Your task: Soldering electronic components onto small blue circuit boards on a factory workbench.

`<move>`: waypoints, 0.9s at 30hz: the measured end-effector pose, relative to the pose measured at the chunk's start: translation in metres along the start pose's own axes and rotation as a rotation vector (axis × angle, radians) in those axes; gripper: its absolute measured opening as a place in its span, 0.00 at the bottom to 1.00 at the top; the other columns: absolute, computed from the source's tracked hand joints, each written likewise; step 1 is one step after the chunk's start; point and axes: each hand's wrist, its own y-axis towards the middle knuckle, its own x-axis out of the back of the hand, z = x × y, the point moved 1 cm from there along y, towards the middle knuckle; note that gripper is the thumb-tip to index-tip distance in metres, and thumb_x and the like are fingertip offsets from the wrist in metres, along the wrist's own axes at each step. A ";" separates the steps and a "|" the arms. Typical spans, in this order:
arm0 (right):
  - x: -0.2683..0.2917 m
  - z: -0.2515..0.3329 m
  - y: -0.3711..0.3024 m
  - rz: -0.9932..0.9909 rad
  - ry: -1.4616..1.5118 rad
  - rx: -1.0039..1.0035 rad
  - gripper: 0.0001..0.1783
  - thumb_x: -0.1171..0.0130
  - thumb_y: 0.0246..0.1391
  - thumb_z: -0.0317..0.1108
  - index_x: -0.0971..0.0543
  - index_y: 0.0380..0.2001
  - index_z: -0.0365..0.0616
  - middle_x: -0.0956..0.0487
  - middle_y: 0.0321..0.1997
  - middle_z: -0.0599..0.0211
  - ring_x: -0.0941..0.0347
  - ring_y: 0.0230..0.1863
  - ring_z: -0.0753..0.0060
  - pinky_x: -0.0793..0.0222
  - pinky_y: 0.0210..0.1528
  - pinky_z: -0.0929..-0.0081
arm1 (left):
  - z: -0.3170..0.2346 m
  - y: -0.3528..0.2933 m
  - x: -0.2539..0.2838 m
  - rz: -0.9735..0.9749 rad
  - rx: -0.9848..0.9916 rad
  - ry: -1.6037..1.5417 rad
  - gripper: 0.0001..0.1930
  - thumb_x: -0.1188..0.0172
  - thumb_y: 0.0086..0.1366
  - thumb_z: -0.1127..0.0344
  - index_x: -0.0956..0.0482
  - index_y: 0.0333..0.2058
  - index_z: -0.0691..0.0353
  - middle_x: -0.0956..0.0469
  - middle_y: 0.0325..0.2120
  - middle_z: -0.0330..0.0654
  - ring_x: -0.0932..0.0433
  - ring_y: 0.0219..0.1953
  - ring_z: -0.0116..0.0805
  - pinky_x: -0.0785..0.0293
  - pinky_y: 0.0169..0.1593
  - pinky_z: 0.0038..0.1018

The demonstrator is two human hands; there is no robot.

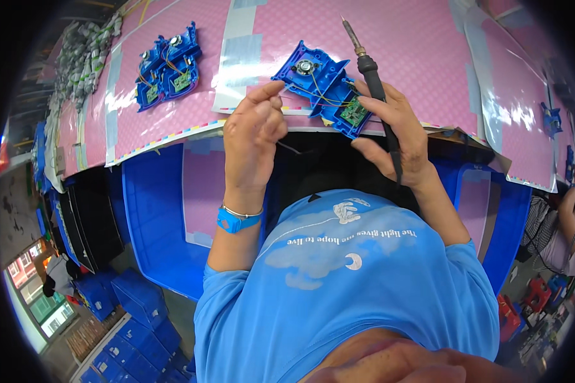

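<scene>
A blue plastic housing (322,80) lies tilted near the table's front edge, with a round silver speaker (305,66), thin yellow and red wires, and a green circuit board (354,113). My right hand (402,131) grips a soldering iron (374,80) by its black handle, its metal tip pointing up and away. That hand's fingers and thumb are also around the board end of the housing. My left hand (257,131) is closed, its index fingertip by the housing's left corner. A thin strand shows below it, and I cannot make out what its fingers hold.
Another blue housing pair (168,69) with boards and wires lies on the pink-covered table (201,38) to the left. Grey bundles (86,60) are piled at the far left. Blue bins (150,210) stand under the table edge. At right, another person's arm (568,210) shows.
</scene>
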 end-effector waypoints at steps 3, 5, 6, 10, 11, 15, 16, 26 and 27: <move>0.007 0.005 -0.004 -0.062 0.033 0.024 0.20 0.39 0.55 0.24 0.22 0.51 0.33 0.17 0.46 0.48 0.21 0.49 0.50 0.27 0.54 0.59 | 0.005 -0.001 0.007 -0.063 -0.022 -0.151 0.21 0.41 0.68 0.75 0.26 0.59 0.75 0.26 0.34 0.37 0.32 0.30 0.20 0.33 0.35 0.20; 0.006 0.019 0.004 -0.140 0.082 0.003 0.15 0.44 0.58 0.25 0.20 0.46 0.30 0.19 0.32 0.55 0.23 0.34 0.62 0.27 0.41 0.67 | 0.012 0.004 0.004 -0.102 -0.182 0.058 0.21 0.41 0.70 0.74 0.26 0.59 0.72 0.25 0.34 0.37 0.30 0.30 0.20 0.31 0.34 0.20; 0.009 0.024 0.004 -0.136 0.126 -0.052 0.15 0.45 0.57 0.25 0.19 0.46 0.30 0.21 0.30 0.57 0.25 0.32 0.66 0.29 0.37 0.70 | 0.013 0.005 0.004 -0.142 -0.240 0.193 0.20 0.40 0.70 0.74 0.24 0.59 0.67 0.23 0.32 0.36 0.27 0.30 0.21 0.29 0.33 0.20; 0.010 0.028 0.002 -0.117 0.202 -0.129 0.16 0.47 0.56 0.26 0.19 0.45 0.29 0.24 0.25 0.61 0.29 0.25 0.73 0.35 0.28 0.76 | 0.021 0.015 0.003 -0.226 -0.487 0.698 0.20 0.37 0.65 0.78 0.22 0.56 0.65 0.20 0.30 0.37 0.23 0.26 0.23 0.25 0.29 0.20; 0.010 0.030 0.002 -0.098 0.212 -0.137 0.16 0.47 0.56 0.26 0.19 0.45 0.29 0.24 0.25 0.61 0.29 0.25 0.73 0.35 0.27 0.76 | 0.026 0.018 0.007 -0.232 -0.485 0.695 0.20 0.37 0.65 0.78 0.22 0.56 0.65 0.20 0.30 0.37 0.23 0.26 0.23 0.25 0.29 0.20; 0.008 0.031 0.004 -0.113 0.206 -0.158 0.11 0.41 0.50 0.22 0.18 0.37 0.29 0.20 0.24 0.57 0.25 0.20 0.70 0.32 0.23 0.75 | 0.027 0.017 0.001 -0.190 -0.748 1.159 0.21 0.34 0.62 0.78 0.21 0.55 0.64 0.18 0.25 0.38 0.22 0.25 0.20 0.25 0.29 0.18; 0.009 0.032 0.005 -0.111 0.215 -0.164 0.11 0.42 0.50 0.22 0.18 0.38 0.29 0.20 0.23 0.57 0.25 0.20 0.71 0.32 0.23 0.75 | 0.027 0.015 0.000 -0.202 -0.744 1.123 0.21 0.34 0.62 0.79 0.21 0.54 0.64 0.18 0.25 0.37 0.22 0.24 0.20 0.25 0.28 0.18; 0.004 0.029 0.000 -0.070 0.225 -0.240 0.15 0.47 0.60 0.26 0.20 0.46 0.28 0.24 0.23 0.62 0.28 0.23 0.74 0.34 0.26 0.77 | 0.033 0.021 -0.002 -0.212 -0.896 1.051 0.22 0.35 0.57 0.86 0.22 0.51 0.67 0.22 0.25 0.38 0.22 0.22 0.23 0.24 0.25 0.20; 0.004 0.029 0.000 -0.069 0.224 -0.242 0.15 0.47 0.60 0.26 0.20 0.46 0.28 0.24 0.23 0.62 0.28 0.23 0.74 0.34 0.26 0.77 | 0.034 0.021 -0.001 -0.213 -0.894 1.050 0.22 0.35 0.57 0.86 0.22 0.51 0.67 0.22 0.25 0.38 0.22 0.22 0.23 0.24 0.25 0.20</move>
